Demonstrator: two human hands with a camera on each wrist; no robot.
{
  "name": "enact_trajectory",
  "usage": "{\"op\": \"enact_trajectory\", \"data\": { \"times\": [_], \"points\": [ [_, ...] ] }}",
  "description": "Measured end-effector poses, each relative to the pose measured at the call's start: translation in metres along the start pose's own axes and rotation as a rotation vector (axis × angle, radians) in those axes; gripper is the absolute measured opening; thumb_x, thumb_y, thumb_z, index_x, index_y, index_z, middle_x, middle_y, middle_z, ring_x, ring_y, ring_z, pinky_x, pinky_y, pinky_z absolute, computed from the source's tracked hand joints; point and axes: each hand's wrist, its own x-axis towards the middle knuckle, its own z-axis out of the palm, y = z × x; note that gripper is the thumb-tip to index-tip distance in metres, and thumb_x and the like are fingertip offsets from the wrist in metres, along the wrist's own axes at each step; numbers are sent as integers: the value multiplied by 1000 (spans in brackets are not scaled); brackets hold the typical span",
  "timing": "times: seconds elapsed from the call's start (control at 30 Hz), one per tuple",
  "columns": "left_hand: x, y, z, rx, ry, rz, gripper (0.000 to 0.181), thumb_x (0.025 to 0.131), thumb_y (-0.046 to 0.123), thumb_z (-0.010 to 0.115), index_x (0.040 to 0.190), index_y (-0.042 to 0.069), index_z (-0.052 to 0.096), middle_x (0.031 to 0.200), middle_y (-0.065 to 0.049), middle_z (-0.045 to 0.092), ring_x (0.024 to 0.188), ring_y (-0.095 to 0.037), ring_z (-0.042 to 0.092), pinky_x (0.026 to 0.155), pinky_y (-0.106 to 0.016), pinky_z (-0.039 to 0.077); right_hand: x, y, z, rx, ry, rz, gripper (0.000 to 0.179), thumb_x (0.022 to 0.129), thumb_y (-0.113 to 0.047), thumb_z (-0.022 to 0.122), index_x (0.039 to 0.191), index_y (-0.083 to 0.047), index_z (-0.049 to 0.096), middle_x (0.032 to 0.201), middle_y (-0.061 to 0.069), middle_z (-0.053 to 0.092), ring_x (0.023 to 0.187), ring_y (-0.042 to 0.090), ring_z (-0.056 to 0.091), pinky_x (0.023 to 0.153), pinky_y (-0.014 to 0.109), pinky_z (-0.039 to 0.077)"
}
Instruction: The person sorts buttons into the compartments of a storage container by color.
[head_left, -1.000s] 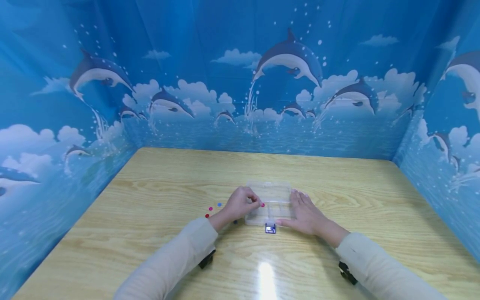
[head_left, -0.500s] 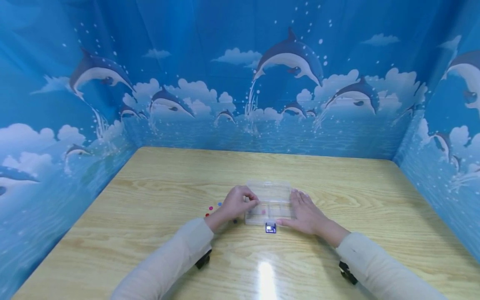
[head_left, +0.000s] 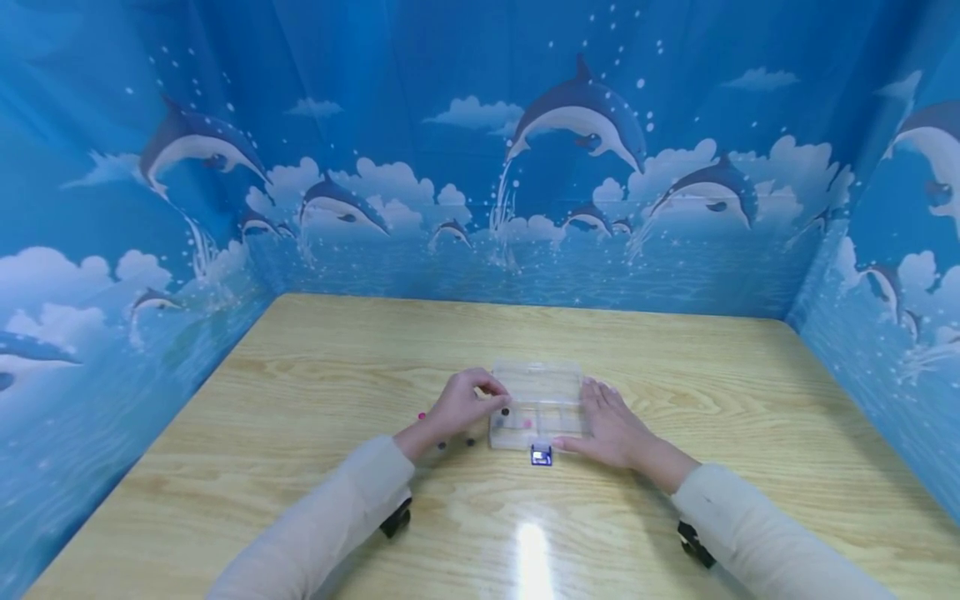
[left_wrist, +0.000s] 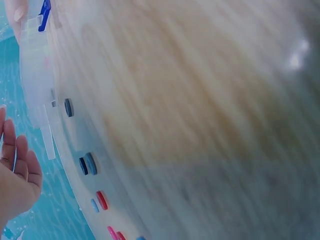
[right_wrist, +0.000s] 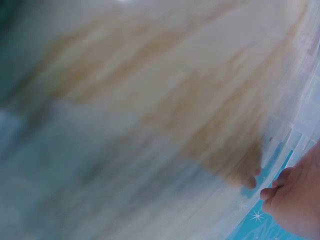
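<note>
A clear plastic compartment box sits mid-table, its transparent lid folded back behind it. A pale pink disc shows inside a left compartment. Over the box's left side, my left hand has thumb and fingers drawn together, with a small black disc at the fingertips. Its pinch is out of sight in the left wrist view. My right hand lies with straight fingers along the box's right side, its thumb on the front edge beside a blue latch.
Left of the box, loose discs lie on the wooden table: a pink one and dark ones. The left wrist view adds a red disc and a light blue disc. A dolphin-print curtain surrounds the table.
The pink disc left my left fingertips and is in the box. My left hand has shifted slightly left, and a black disc appears at its fingertips. The right hand stays put.
</note>
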Motion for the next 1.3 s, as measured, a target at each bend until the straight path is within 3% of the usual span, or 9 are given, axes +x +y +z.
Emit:
{"op": "enact_trajectory", "data": {
  "times": [0.17, 0.57, 0.9, 1.13, 1.3],
  "points": [
    [-2, -1, -3, -41, -10, -39, 10, 82, 16, 69, 89, 9, 70, 86, -1, 63, 79, -10, 55, 69, -22, 48, -1, 0, 1, -1, -4, -6, 104, 84, -64, 49, 140, 15, 13, 149, 33, 11, 138, 47, 11, 114, 54, 11],
    [-6, -7, -11, -24, 0, -39, 10, 83, 14, 68, 91, 8, 71, 86, -3, 64, 78, -10, 57, 65, -21, 48, -1, -1, 0, -1, -13, -4, 104, 84, -65, 47, 141, 15, 12, 148, 33, 10, 138, 47, 11, 114, 54, 11],
    [-7, -10, -18, -11, 35, -28, 10, 82, 13, 69, 90, 7, 71, 86, -4, 67, 78, -11, 59, 67, -20, 50, -1, 0, 0, 6, -8, -9, 105, 83, -65, 48, 141, 15, 12, 149, 33, 10, 138, 47, 11, 114, 55, 10],
    [-9, -8, -24, 10, 76, -90, 11, 82, 16, 69, 90, 9, 71, 86, -2, 67, 79, -11, 59, 69, -21, 51, -1, 0, -2, 3, -10, -6, 104, 84, -64, 48, 141, 15, 12, 149, 33, 11, 138, 47, 11, 114, 54, 10],
    [-10, -12, -27, -1, 80, -81, 11, 82, 16, 69, 90, 9, 70, 87, -3, 67, 78, -11, 59, 69, -21, 51, -1, -1, -2, 2, -12, -5, 104, 84, -65, 48, 141, 15, 12, 148, 33, 11, 138, 47, 11, 114, 55, 10]
  ]
}}
